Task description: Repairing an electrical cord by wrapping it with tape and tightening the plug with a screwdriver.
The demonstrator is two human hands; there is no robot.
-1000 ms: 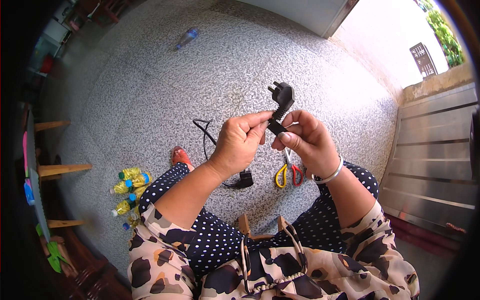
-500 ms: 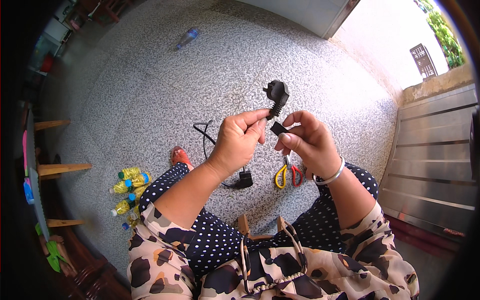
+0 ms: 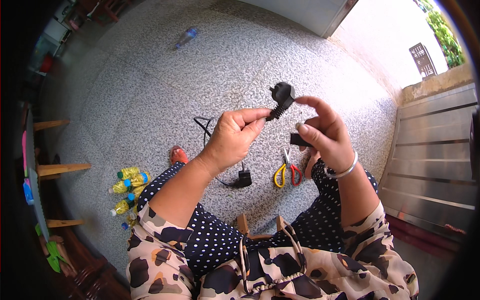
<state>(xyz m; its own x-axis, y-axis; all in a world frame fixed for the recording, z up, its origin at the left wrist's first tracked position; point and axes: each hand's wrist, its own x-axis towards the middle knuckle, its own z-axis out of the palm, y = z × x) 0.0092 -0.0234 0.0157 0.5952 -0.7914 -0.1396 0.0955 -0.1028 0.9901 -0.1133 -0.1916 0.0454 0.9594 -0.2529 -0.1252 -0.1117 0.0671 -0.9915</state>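
My left hand [image 3: 232, 136] pinches the ribbed neck of a black power plug [image 3: 283, 93] between thumb and fingers, holding its head upward. With a bent thumb and lower fingers, my right hand [image 3: 327, 131] grips a small flat black piece [image 3: 300, 139]. The right index finger stretches out to the plug's right side and appears to touch it. On the floor below lies a black cable [image 3: 204, 124] beside another black plug-like end [image 3: 244, 178]. A pair of scissors [image 3: 287, 172] with one yellow and one red handle rests under my right hand.
Several small bottles with yellow contents [image 3: 129, 187] stand by my left leg. A clear bottle [image 3: 187, 38] lies farther off on the speckled floor [image 3: 150, 85]. Wooden legs [image 3: 65, 169] jut in at the left; a metal panel [image 3: 430, 160] borders the right.
My right hand has moved right and down with the small black piece, its index finger now extended to the plug. The held plug has shifted slightly right.
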